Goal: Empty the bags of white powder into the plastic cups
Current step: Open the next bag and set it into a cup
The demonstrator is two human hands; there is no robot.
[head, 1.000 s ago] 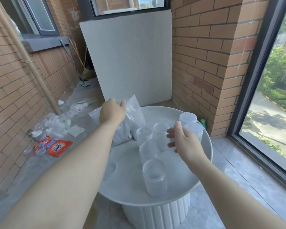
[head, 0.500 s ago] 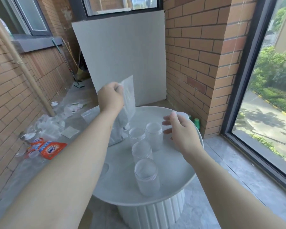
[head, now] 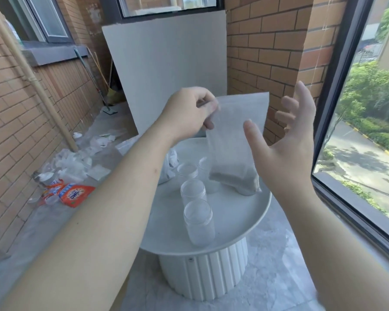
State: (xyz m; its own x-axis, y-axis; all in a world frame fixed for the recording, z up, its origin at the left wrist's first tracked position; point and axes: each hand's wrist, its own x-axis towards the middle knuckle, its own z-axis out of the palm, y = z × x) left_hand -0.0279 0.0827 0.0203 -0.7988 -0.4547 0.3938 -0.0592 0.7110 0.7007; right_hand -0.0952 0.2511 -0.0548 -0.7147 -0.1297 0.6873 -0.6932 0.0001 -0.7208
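My left hand [head: 188, 113] pinches the top corner of a clear plastic bag [head: 236, 140] that hangs above the round white table [head: 238, 218]; white powder sits in the bag's bottom. My right hand [head: 285, 140] is raised just right of the bag with fingers spread, holding nothing. Several clear plastic cups stand on the table: the nearest cup [head: 199, 222], another cup [head: 193, 193] behind it, and a third cup [head: 187, 170] further back. Other cups are partly hidden behind the bag. More bags [head: 170, 167] lie at the table's left rim.
The floor at left is littered with empty bags and plastic scraps [head: 76, 160], plus an orange detergent packet [head: 73, 194]. A white board [head: 166, 70] leans on the far wall. Brick walls close both sides, and a large window [head: 368, 122] is at right.
My left hand lifted the bag off the table and carried it rightward over the cups. My right hand left the cups and rose, opening beside the bag.
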